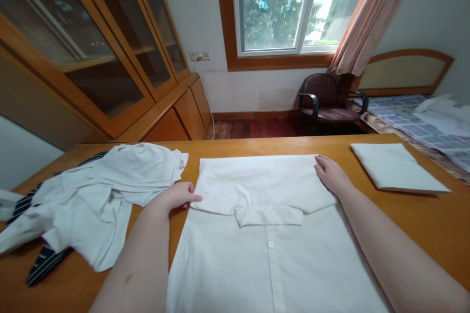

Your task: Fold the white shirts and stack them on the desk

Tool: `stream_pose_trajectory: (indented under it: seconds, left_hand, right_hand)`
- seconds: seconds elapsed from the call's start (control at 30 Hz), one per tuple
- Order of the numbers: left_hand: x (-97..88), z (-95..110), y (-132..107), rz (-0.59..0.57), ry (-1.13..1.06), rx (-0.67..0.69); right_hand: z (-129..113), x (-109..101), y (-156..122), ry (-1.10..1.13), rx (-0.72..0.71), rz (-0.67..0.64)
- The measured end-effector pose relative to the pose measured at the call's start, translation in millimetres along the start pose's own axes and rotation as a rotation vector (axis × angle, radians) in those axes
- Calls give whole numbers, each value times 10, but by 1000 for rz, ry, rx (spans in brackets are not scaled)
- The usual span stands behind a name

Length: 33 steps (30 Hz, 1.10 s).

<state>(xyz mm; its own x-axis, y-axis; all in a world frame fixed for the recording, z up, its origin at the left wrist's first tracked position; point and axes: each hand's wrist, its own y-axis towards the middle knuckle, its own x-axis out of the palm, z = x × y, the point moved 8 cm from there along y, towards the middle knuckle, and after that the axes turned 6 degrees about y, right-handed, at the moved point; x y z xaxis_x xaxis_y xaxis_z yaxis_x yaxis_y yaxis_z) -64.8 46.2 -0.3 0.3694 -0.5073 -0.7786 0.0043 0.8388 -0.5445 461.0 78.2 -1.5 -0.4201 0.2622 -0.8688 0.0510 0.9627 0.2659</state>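
A white button shirt (223, 259) lies on the table in front of me, its upper part folded over so the collar (271, 216) points towards me. One button shows on the front placket below the collar. My left hand (183, 194) is closed on the left edge of the folded part, pinching the cloth between thumb and fingers. At the far right corner of the fold, my right hand (332, 174) has its fingers closed over the shirt's edge. Some of the fingertips are hidden by cloth or hand.
A heap of white clothes (99, 195) with a dark striped garment (47, 264) lies on the table's left. A folded white garment (398, 168) rests to the right on the wooden table (271, 145). Beyond stand a cabinet (176, 112), an armchair (326, 98) and a bed (411, 112).
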Motion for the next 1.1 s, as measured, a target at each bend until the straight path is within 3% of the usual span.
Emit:
stream_pose_trajectory:
  seconds: [0.13,0.2,0.27,0.33,0.43,0.57,0.67,0.83,1.0,1.1]
  left_hand:
    - [-218,2,-44,208,199,-93]
    - [-340,101,-71,407,201,-103]
    - [-398,348,-108,632,212,26]
    - [-293,673,-111,728,261,259]
    - [43,949,29,595,377,414]
    - [266,948,212,454,448,363]
    - [245,889,256,478,436,324]
    - [170,715,311,537,385,145]
    - [185,688,353,531,383,138]
    - [181,687,359,530,382,137]
  right_hand:
    - [-18,-4,-5,-10,8,-7]
    - [-69,-58,-15,-37,18,13]
    - [-174,-156,-36,-88,14,69]
    - [-350,-219,-67,-128,-46,102]
    - [-635,-95,-133,-133,-201,-12]
    - [-699,214,-205,-155,-228,-218]
    - [-632,303,-210,-167,-211,-248]
    - [-501,288,-185,-167,-122,-186]
    - [-431,220,-146,-102,-43,-143]
    - [-258,80,-98,101,49,-124]
